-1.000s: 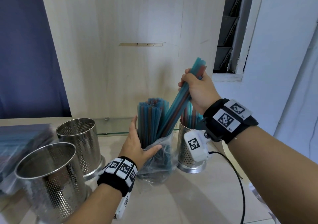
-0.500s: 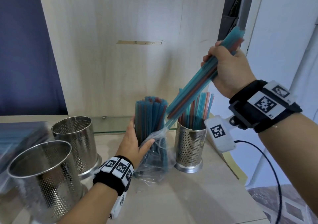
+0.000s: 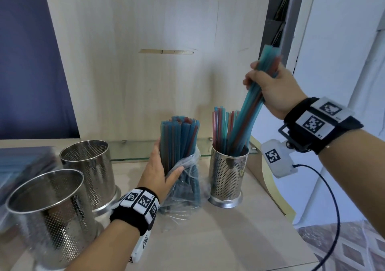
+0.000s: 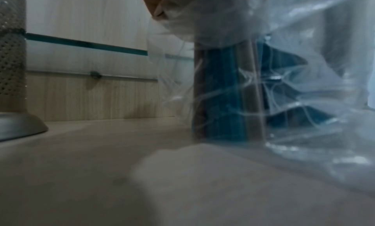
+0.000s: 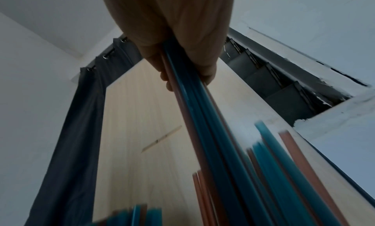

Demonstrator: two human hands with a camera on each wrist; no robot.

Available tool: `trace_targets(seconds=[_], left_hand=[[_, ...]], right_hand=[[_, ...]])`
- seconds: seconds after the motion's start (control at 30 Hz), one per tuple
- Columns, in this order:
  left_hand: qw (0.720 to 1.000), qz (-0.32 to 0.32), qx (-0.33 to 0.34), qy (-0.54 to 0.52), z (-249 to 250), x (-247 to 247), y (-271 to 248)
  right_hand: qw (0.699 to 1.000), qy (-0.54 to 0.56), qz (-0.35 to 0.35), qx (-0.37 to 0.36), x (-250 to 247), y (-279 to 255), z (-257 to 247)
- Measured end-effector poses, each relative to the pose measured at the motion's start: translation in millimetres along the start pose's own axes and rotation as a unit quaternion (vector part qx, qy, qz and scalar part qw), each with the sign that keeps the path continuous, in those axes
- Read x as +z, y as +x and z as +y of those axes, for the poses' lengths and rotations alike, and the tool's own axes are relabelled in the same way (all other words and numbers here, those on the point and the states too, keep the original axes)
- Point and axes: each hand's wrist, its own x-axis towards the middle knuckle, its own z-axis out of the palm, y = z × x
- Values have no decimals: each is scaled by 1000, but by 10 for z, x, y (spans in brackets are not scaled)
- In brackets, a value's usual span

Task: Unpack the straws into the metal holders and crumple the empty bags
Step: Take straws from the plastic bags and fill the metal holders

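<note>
My right hand grips a bunch of blue and red straws near their top. Their lower ends reach down into the perforated metal holder at the right, which holds several other straws. In the right wrist view the held bunch runs down from my fingers. My left hand holds the clear plastic bag, upright on the table, with its thumb across the front. A thick bundle of blue straws stands in the bag. In the left wrist view the bag fills the right side.
Two empty perforated metal holders stand at the left. A flat pack of straws lies behind them at the far left. A wooden panel rises behind the table, whose right edge lies just past the filled holder.
My right hand pulled the bunch up and right out of the bag, then swung it over and lowered its ends into the right holder. The left hand stayed on the bag.
</note>
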Motion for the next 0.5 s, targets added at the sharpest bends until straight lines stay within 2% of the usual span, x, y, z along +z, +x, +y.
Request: trace_targets(seconds=[0.27, 0.5], left_hand=[[1000, 1, -5, -3, -2, 2, -6], [1000, -10, -14, -3, 14, -9, -3]], right_hand=[[996, -50, -34, 72, 155, -164, 460], [976, -187, -11, 108, 280, -332, 807]])
